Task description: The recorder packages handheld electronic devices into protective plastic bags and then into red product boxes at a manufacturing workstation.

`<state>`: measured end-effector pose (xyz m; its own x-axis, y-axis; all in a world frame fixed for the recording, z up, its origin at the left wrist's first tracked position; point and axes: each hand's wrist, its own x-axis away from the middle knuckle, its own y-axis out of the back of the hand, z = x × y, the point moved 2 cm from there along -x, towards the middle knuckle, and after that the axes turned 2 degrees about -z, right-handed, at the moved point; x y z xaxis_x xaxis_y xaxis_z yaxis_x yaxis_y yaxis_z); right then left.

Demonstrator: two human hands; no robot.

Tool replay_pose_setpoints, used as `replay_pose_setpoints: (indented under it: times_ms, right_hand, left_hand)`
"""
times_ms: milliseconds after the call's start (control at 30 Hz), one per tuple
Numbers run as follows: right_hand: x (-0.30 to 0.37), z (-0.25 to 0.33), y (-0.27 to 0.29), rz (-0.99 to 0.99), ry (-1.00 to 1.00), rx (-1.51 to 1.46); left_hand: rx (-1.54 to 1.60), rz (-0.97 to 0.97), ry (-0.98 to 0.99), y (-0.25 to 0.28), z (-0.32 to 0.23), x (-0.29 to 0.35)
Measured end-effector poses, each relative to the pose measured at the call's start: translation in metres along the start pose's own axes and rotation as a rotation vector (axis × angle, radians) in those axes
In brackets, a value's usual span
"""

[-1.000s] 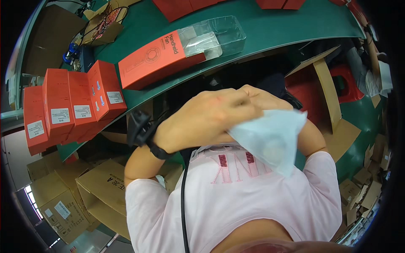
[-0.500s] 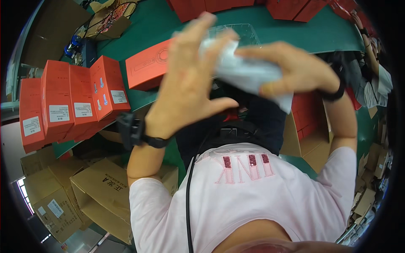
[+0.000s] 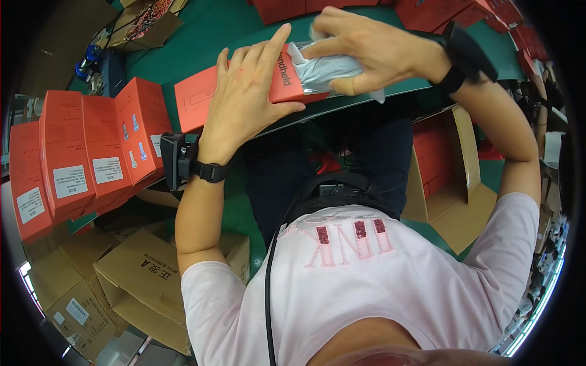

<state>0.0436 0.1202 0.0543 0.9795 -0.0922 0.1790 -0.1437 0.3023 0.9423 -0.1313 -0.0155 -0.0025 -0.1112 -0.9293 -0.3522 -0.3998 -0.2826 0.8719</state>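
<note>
A red box point(image 3: 194, 100) lies lengthwise along the near edge of the green table. My left hand point(image 3: 247, 97) spans its right half, fingertips at the far edge and thumb along the near side. In my right hand point(image 3: 366, 52) is a pale, crinkled plastic-wrapped item point(image 3: 326, 70), pinched between thumb and fingers. It lies against the box's right end, where some clear plastic point(image 3: 312, 94) shows beneath it. What the wrapping contains is hidden, and I cannot tell whether any of it is inside the box.
Several upright red boxes point(image 3: 104, 140) line the table's left side. More red boxes point(image 3: 427, 12) stand along the back. A carton of red boxes point(image 3: 455, 183) sits low at right; brown cartons point(image 3: 140, 274) are low at left. A blue-and-black device point(image 3: 101, 61) stands at back left.
My left hand has come down onto the red box. My right hand has moved up and slightly left, bringing the wrapped item to the box's right end.
</note>
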Motion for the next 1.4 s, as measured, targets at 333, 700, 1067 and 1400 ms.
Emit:
replay_pose_setpoints:
  times_ms: [333,700,1067,1400]
  right_hand:
    - [0.041,-0.011,-0.037,-0.819,-0.041,0.104]
    - [0.123,0.049,0.05,-0.899,-0.007,-0.169]
    - [0.089,0.03,0.047,-0.897,0.133,-0.286]
    - [0.096,0.014,0.035,-0.905,0.05,-0.493]
  left_hand:
    - [-0.105,-0.004,-0.008,-0.005,0.015,0.004]
    - [0.546,-0.453,0.002,0.029,-0.063,-0.038]
    - [1.234,-0.593,-0.077,-0.006,-0.065,-0.064]
    - [1.251,-0.525,-0.168,0.019,-0.069,-0.078]
